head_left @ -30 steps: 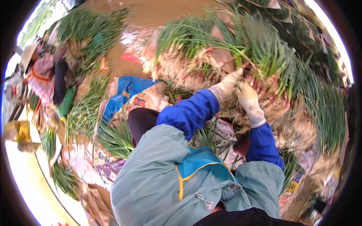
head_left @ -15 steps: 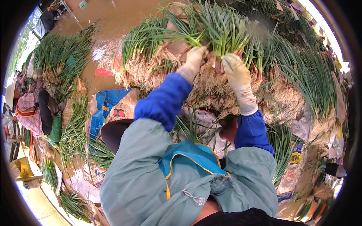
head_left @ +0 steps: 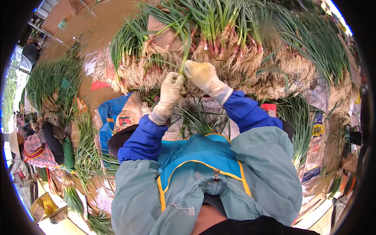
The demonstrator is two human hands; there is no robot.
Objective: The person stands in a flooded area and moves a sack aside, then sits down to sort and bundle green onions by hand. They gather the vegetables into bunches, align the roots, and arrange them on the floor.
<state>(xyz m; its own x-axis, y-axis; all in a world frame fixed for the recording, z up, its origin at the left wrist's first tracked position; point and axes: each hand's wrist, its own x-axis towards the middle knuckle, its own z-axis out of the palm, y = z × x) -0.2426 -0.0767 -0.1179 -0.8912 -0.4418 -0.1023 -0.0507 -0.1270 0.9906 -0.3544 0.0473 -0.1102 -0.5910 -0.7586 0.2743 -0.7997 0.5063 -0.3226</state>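
Between my gloved hands a single green onion [head_left: 186,56] stands up, its green part rising above my fingers. My left hand [head_left: 169,94], in a pale glove, is closed around its lower part. Just above and to the right, my right hand [head_left: 203,76], in a stained yellowish glove, pinches the same stalk; its fingertips partly hide it. Past my hands lies a large heap of green onions [head_left: 213,29], leaves pointing away and tangled pale roots [head_left: 135,74] toward me. Several onions there show reddish-purple bases.
Loose green leaves [head_left: 199,119] lie in front of my lap. Another bundle of green onions [head_left: 299,127] is at my right, beside printed sacks. At far left are a big onion pile [head_left: 53,84] and a person in a plaid shirt [head_left: 39,150]. The brown floor [head_left: 88,23] looks wet.
Both hands have drawn back from the heap toward me and come together on one green onion. My left hand moved down and left, my right hand leftward.
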